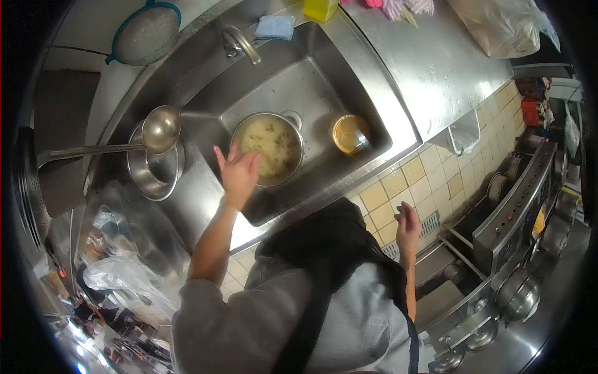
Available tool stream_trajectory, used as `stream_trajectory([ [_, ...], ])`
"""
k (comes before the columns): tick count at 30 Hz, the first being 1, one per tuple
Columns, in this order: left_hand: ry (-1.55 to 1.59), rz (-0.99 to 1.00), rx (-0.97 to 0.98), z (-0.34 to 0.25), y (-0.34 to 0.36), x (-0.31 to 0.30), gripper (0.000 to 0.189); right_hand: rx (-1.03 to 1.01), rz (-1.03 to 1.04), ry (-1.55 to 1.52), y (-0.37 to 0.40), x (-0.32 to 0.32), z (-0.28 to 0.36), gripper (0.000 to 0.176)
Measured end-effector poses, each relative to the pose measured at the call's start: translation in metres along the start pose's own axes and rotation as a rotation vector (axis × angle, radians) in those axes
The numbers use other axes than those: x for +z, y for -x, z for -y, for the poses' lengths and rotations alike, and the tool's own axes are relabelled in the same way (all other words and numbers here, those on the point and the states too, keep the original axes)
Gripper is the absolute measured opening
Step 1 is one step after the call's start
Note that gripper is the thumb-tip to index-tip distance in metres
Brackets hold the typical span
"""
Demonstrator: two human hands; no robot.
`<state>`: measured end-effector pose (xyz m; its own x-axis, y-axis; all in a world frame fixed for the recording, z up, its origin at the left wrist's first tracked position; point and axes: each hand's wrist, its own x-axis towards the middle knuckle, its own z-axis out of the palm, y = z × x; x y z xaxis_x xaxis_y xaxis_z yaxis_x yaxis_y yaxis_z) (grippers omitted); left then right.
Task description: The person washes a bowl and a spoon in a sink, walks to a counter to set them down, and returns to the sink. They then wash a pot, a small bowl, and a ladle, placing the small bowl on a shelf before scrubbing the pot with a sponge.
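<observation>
In the head view, my left hand (239,176) is at the left rim of a metal pot (300,150) standing in the sink. Its fingers are spread and nothing is in them. Cloudy yellowish liquid with dark bits (268,144) fills the pot. To the pot's right, an amber-coloured round container (351,134) sits in the sink. My right hand (408,225) hangs over the tiled floor, away from the sink, its fingers partly curled; whether it holds a small dark thing cannot be made out.
A ladle (161,129) lies across a metal bowl (156,181) left of the sink (283,90). Behind are a faucet (240,43), a blue sponge (275,27) and a strainer (147,35). A plastic bag (495,25) lies on the right counter (436,68); a stove (514,199) stands far right.
</observation>
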<state>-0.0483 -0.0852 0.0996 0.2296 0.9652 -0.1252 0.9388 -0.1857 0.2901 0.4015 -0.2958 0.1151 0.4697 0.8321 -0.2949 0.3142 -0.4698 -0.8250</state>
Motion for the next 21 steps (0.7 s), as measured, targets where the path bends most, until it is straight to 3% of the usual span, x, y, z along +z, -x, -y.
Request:
stream_trajectory([
  [3, -0.144, -0.195, 0.052, -0.05, -0.009, 0.005, 0.06, -0.147, 0.041, 0.085, -0.013, 0.009, 0.018, 0.024],
  [4, -0.031, -0.06, 0.016, -0.057, -0.006, 0.018, 0.079, -0.128, 0.06, 0.102, -0.017, 0.01, 0.028, 0.024],
  [7, 0.222, 0.167, -0.024, -0.075, 0.003, 0.051, 0.071, -0.164, 0.081, 0.1, -0.031, 0.013, 0.035, 0.023],
  [10, 0.247, 0.532, -0.279, -0.078, 0.006, 0.094, 0.047, -0.187, 0.145, 0.067, -0.05, 0.013, 0.03, 0.023],
  [14, 0.172, 0.44, -0.404, -0.08, -0.005, 0.125, 0.027, -0.234, 0.268, 0.04, -0.084, 0.009, 0.036, 0.023],
  [19, 0.338, 0.234, -0.481, -0.088, -0.032, 0.122, 0.038, -0.383, 0.45, 0.13, -0.133, -0.011, 0.063, 0.024],
  [20, 0.374, 0.107, -0.497, -0.085, -0.039, 0.122, 0.042, -0.419, 0.456, 0.178, -0.143, -0.02, 0.068, 0.024],
  [21, 0.384, 0.132, -0.579, -0.082, -0.05, 0.11, 0.045, -0.452, 0.457, 0.231, -0.153, -0.028, 0.071, 0.024],
])
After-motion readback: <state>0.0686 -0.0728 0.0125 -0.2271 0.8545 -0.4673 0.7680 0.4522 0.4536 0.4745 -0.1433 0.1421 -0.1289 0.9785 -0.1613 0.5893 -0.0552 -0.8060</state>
